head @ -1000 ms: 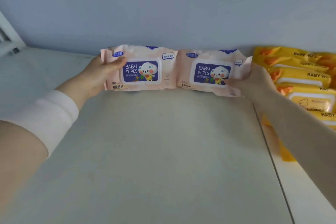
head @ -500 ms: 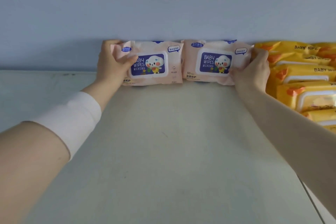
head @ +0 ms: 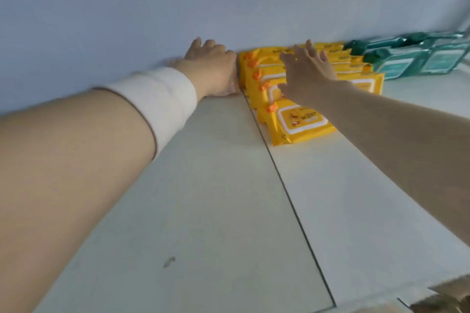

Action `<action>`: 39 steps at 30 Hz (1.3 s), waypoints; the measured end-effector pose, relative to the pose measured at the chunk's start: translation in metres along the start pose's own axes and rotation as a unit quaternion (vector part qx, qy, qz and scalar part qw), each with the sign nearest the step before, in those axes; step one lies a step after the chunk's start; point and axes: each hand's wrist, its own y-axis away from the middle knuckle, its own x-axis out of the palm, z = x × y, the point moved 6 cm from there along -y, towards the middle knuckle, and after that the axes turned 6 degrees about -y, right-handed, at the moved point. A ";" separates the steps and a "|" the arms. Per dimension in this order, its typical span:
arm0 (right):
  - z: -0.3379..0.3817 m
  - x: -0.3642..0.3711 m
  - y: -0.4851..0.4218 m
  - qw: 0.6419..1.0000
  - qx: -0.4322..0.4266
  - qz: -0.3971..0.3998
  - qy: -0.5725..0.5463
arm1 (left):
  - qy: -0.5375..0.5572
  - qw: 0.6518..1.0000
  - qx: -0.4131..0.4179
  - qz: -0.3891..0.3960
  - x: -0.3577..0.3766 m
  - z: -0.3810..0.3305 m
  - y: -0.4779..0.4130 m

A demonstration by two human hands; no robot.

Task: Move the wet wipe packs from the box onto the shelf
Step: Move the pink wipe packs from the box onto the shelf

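The left hand (head: pixel 211 71) is laid flat with its fingers stretched toward the wall (head: pixel 127 7), and nothing is gripped by it. A pale pink pack (head: pixel 231 89) is pressed under the palm, and only a thin edge of it is seen beside the heel of the hand. The grip of the right hand (head: pixel 309 72) is wide: the fingers are spread and nothing is held. It is placed over the row of yellow packs (head: pixel 300 122), but whether they are touched cannot be told.

The pink pack is thus found at the back of the shelf (head: pixel 216 198), close to the wall and just beside the left end of the yellow row. Further right, teal packs (head: pixel 417 61) are lined up. A corner of the cardboard box (head: pixel 445 297) is seen at the lower right edge.

Several risks can be expected from here. The packs are soft, so if the pink one is pushed too strongly to the right, the leaning yellow packs may be shoved out of line. If the right hand is drawn back carelessly, a yellow pack may be caught by the spread fingers and dragged toward the front. Because the pink pack is almost fully covered, its position cannot be checked, and it may be left crooked or may tip when the palm is lifted.
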 end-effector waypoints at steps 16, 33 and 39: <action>-0.497 -0.023 0.466 0.884 0.380 0.270 -0.025 | -0.072 0.902 0.408 0.120 -0.178 -0.645 0.067; -0.668 0.357 0.754 0.598 0.609 0.382 -0.355 | 0.121 0.780 0.427 0.441 0.091 -1.060 0.126; -0.678 0.504 0.760 0.509 0.667 0.263 -0.476 | 0.292 0.782 0.219 0.505 0.208 -1.157 0.102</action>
